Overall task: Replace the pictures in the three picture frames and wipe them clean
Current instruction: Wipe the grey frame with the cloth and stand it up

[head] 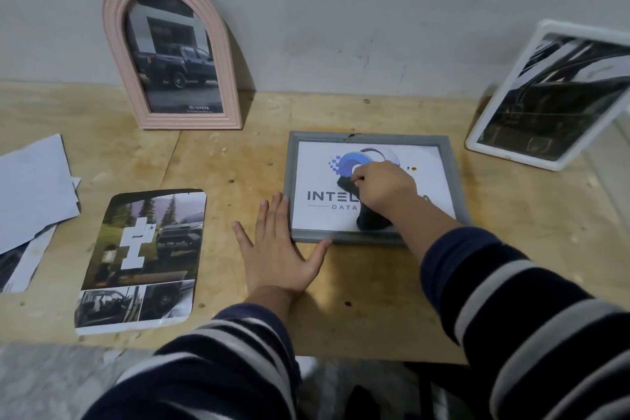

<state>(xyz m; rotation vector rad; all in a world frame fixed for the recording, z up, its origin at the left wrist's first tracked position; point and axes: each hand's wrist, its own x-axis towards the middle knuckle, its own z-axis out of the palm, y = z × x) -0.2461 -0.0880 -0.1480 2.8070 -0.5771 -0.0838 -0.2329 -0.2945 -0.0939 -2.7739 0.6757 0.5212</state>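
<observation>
A grey rectangular frame (453, 177) lies flat on the wooden table (375, 317), holding a white logo picture. My right hand (385, 189) grips a dark cloth (370, 220) and presses it on the frame's glass near the blue logo. My left hand (279, 249) lies flat on the table, fingers spread, touching the frame's lower left corner. A pink arched frame (117, 54) with a truck picture leans on the wall at the back left. A white frame (491, 119) with a dark picture leans at the right.
A loose car picture (143, 259) lies flat on the table to the left of my left hand. Several white papers (30, 187) are piled at the far left edge. The grey wall (341, 10) runs behind the table.
</observation>
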